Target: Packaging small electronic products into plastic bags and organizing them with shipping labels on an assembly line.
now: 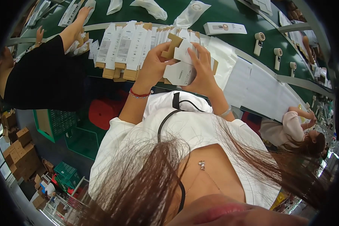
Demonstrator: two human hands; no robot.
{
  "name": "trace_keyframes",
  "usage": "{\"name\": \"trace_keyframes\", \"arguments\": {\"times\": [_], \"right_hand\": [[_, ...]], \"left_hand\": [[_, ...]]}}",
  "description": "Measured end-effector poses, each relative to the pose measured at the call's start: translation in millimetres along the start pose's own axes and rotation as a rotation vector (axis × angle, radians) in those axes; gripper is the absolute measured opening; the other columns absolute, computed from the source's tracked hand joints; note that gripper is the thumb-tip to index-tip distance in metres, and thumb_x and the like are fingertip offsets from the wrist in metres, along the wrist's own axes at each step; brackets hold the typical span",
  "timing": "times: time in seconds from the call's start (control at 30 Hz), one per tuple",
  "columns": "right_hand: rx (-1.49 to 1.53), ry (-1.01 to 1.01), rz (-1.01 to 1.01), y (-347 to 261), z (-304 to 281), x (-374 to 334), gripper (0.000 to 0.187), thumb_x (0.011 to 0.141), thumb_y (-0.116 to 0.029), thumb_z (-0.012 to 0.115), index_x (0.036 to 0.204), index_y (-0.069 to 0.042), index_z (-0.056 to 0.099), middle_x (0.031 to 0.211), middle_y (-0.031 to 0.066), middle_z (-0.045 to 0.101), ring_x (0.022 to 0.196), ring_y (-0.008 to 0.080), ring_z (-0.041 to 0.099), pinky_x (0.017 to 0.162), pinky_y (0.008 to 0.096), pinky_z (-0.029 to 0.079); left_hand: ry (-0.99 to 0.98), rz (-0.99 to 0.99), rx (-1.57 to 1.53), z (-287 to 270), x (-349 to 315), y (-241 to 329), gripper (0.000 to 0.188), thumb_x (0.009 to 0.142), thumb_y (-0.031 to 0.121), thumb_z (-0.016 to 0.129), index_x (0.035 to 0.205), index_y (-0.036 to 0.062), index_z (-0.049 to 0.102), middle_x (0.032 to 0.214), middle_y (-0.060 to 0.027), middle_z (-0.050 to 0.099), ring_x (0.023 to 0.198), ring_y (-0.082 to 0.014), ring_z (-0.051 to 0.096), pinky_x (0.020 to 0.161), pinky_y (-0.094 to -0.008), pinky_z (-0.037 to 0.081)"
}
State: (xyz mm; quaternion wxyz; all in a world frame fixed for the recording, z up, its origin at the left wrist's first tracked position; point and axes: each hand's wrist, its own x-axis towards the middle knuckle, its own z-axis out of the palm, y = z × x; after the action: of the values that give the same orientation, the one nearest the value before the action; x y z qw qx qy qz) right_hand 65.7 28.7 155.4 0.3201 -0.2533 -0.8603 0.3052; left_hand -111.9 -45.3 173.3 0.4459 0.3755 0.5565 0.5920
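A small white carton [180, 73] with brown inner faces is held up between both hands, its end flaps standing out. My left hand [154, 64] grips its left side, fingers curled by a brown flap. From the right, my right hand [203, 73] closes round the carton, with its fingers against the upper white flap. Just beyond the hands, a row of flattened white cartons [130, 45] with brown end flaps lies packed side by side on the green table [169, 19]. The carton's far side is hidden.
Across the table lie a closed white box [225, 28], a white plastic bag [192, 13] and several handheld fans [258, 43]. White sheeting [252, 84] covers the right. A co-worker's black sleeve [45, 75] reaches in at left. A red stool [104, 113] and green crates [60, 121] stand below.
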Motion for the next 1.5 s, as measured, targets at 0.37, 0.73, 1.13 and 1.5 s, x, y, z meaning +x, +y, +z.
{"name": "trace_keyframes", "arguments": {"times": [0.37, 0.73, 1.13, 1.5], "right_hand": [[0.356, -0.058, 0.039, 3, -22, 4, 0.094, 0.061, -0.014, 0.078, 0.144, -0.025, 0.035, 0.148, 0.0170, 0.031, 0.115, 0.0389, 0.052, 0.089, 0.0384, 0.046], [-0.070, 0.030, -0.083, -4, -25, 0, 0.056, 0.073, -0.008, 0.071, 0.127, -0.011, 0.053, 0.144, 0.0151, 0.036, 0.114, 0.0323, 0.051, 0.085, 0.0300, 0.045], [0.067, -0.081, 0.092, -1, -20, -17, 0.059, 0.063, -0.007, 0.079, 0.116, -0.006, 0.052, 0.139, 0.0101, 0.037, 0.112, 0.0299, 0.051, 0.090, 0.0312, 0.047], [0.303, 0.177, 0.059, 8, 1, -9, 0.065, 0.068, -0.009, 0.081, 0.124, -0.009, 0.046, 0.149, 0.0113, 0.020, 0.125, 0.0326, 0.040, 0.104, 0.0391, 0.039]], "left_hand": [[-0.077, 0.525, -0.001, 21, 19, -6, 0.027, 0.086, 0.015, 0.064, 0.109, 0.0012, 0.064, 0.112, -0.0142, 0.065, 0.096, -0.0209, 0.063, 0.080, -0.0269, 0.052], [0.295, 0.189, -0.031, 57, 11, 14, 0.019, 0.089, 0.019, 0.063, 0.098, 0.0031, 0.070, 0.095, -0.0087, 0.062, 0.086, -0.0175, 0.059, 0.073, -0.0232, 0.047], [-0.111, 0.147, 0.069, 43, 18, -12, 0.026, 0.088, 0.017, 0.062, 0.110, 0.0054, 0.065, 0.095, -0.0078, 0.062, 0.089, -0.0173, 0.059, 0.080, -0.0227, 0.047], [-0.189, -0.080, 0.099, 52, 25, 8, 0.025, 0.088, 0.013, 0.056, 0.111, 0.0034, 0.062, 0.104, -0.0101, 0.063, 0.094, -0.0176, 0.059, 0.082, -0.0237, 0.047]]}}
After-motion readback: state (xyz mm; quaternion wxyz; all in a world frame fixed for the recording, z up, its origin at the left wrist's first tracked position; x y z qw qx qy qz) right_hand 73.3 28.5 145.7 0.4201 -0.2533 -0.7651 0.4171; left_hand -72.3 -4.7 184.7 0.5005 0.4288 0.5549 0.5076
